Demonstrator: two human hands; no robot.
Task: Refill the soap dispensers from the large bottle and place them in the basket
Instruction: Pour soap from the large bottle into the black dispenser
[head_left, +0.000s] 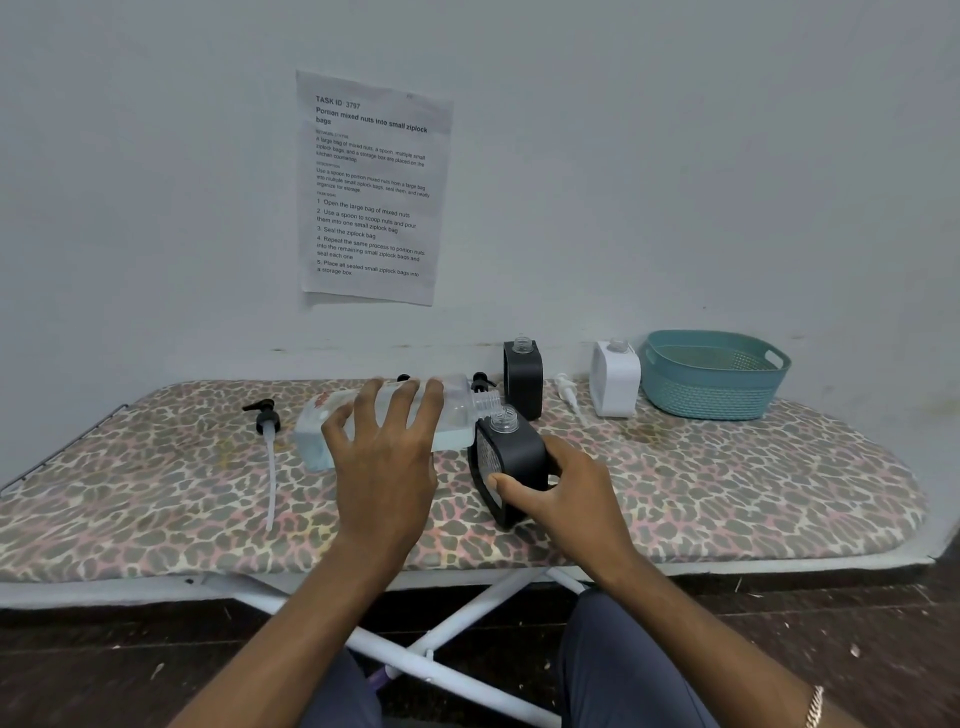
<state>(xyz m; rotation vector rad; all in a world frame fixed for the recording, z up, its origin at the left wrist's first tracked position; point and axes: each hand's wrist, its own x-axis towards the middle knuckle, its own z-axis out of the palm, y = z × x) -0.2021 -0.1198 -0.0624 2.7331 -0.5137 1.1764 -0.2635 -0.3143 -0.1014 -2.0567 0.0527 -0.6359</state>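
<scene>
Far left on the leopard-print board (156, 493) there's a black pump (267, 415) lying flat, its white tube pointing toward the near edge. Up on the wall is a printed sheet (371, 187).

Next over, the left hand (384, 452) has the bottle (460, 415) from above, fingers spread and curled over its body in a proper grip. The bottle is tipped nearly onto its side with clear liquid inside. Its mouth points right, just at the open neck of the near dispenser (519, 457). Can't tell if anything is actually flowing.

The near dispenser is black, sits on the board and leans a bit left toward the bottle. The right hand (561, 493) clamps it, thumb across the front face, fingers wrapped round the back.

Behind them by the wall lies a second black pump (480, 382), then the far dispenser (523, 379), black, upright, neck open. Right of that lies a white pump (566, 387), then the white dispenser (615, 379), upright and uncapped too. Just beside it at the far right is the teal basket (711, 374). All three dispensers stand on the board, left of the basket.
</scene>
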